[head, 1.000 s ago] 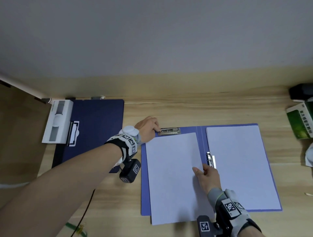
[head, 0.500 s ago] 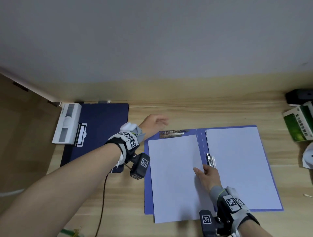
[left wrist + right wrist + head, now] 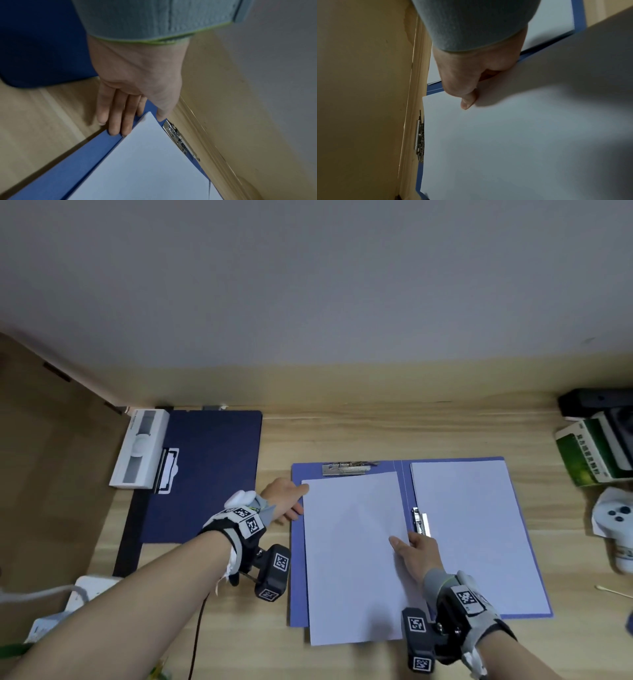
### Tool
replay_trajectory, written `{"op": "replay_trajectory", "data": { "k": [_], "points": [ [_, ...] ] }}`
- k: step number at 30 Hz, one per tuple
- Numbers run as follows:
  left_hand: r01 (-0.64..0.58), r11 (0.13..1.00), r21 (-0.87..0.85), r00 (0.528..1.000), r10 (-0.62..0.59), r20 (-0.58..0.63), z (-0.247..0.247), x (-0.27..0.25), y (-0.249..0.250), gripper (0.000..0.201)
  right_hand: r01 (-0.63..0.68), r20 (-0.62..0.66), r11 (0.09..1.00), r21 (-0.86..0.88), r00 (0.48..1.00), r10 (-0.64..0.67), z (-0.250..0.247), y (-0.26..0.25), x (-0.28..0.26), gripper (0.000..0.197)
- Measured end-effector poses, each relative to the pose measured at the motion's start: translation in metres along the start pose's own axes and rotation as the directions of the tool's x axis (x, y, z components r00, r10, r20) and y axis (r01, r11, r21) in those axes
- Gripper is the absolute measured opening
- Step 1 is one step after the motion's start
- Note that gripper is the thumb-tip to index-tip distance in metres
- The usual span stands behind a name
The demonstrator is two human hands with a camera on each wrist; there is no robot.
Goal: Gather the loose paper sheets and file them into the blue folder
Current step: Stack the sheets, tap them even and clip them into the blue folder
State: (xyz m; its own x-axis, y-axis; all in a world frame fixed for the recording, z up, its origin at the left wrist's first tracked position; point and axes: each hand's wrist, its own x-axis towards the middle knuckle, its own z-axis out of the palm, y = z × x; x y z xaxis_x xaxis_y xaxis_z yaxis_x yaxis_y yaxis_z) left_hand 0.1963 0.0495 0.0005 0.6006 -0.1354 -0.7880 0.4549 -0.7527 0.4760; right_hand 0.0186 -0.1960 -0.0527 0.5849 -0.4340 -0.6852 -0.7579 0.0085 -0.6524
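Observation:
The blue folder (image 3: 296, 577) lies open on the wooden desk. Its left half holds a stack of white paper sheets (image 3: 352, 559) just below the metal top clip (image 3: 346, 468), the stack's lower end overhanging the folder. My left hand (image 3: 298, 501) has straight fingers against the stack's upper-left corner (image 3: 145, 169) and the folder's edge (image 3: 77, 162). My right hand (image 3: 402, 542) pinches the stack's right edge, thumb (image 3: 467, 104) on top and fingers curled beneath. A second paper stack (image 3: 469, 535) lies on the right half beside a side clip (image 3: 420, 520).
A dark navy clipboard (image 3: 205, 474) and a white box (image 3: 140, 448) lie at the back left. A green box (image 3: 596, 450), a black item (image 3: 596, 402) and a white controller (image 3: 613, 515) crowd the right edge. A power strip (image 3: 85, 587) sits front left.
My left hand has left the metal top clip and come down to the stack's upper-left corner. My right hand keeps its pinch on the right edge.

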Motion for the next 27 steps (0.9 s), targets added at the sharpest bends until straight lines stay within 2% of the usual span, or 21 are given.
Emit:
{"op": "replay_trajectory", "data": {
  "k": [2,5,8,11,13,16,18,21,23,26,27],
  "points": [
    [0.027,1.000,-0.003,1.000,-0.027,0.005,0.003,-0.002,-0.004,0.048,-0.010,0.003,1.000,-0.009,1.000,0.010,0.000,0.006,0.000,0.041],
    [0.065,0.997,-0.046,0.996,-0.062,0.059,0.008,-0.004,-0.009,0.054,-0.037,0.011,0.999,0.011,0.999,0.037,-0.002,0.009,-0.001,0.030],
    [0.058,0.987,-0.152,0.995,-0.046,0.087,0.014,-0.003,-0.013,0.042,-0.041,0.025,0.998,0.048,0.999,0.039,0.000,0.006,0.003,0.028],
    [0.037,0.972,-0.232,0.999,-0.029,0.037,0.017,-0.001,-0.011,0.020,-0.037,0.002,0.998,0.045,0.999,0.037,0.005,-0.005,0.006,0.027],
    [0.033,0.967,-0.253,0.999,-0.037,-0.011,0.018,0.000,-0.007,0.015,-0.024,-0.015,0.999,0.024,1.000,0.024,0.008,-0.015,0.006,0.028],
    [0.009,0.984,-0.179,0.987,-0.037,-0.156,0.020,0.005,0.000,0.003,-0.014,-0.022,1.000,0.009,1.000,0.014,0.011,-0.020,0.009,0.026],
    [-0.003,0.992,-0.128,0.973,-0.027,-0.228,0.022,0.009,0.001,0.011,-0.031,-0.025,0.999,-0.043,0.999,0.030,0.012,-0.023,0.008,0.018],
    [0.011,0.996,-0.083,0.967,-0.031,-0.252,0.026,0.010,0.002,0.014,-0.037,-0.061,0.988,-0.151,0.998,0.028,0.013,-0.033,0.004,0.014],
    [0.023,0.996,-0.085,0.965,-0.045,-0.259,0.028,0.012,0.000,0.014,0.027,-0.091,0.968,-0.249,0.995,-0.051,0.013,-0.043,0.005,0.021],
    [0.027,0.996,-0.081,0.963,-0.048,-0.266,0.027,0.014,-0.002,0.012,0.123,-0.111,0.880,-0.458,0.975,-0.194,0.009,-0.060,0.010,0.009],
    [0.026,0.996,-0.083,0.963,-0.048,-0.265,0.026,0.015,-0.001,0.011,0.140,-0.107,0.844,-0.518,0.968,-0.226,0.007,-0.065,0.014,0.014]
  ]
}}
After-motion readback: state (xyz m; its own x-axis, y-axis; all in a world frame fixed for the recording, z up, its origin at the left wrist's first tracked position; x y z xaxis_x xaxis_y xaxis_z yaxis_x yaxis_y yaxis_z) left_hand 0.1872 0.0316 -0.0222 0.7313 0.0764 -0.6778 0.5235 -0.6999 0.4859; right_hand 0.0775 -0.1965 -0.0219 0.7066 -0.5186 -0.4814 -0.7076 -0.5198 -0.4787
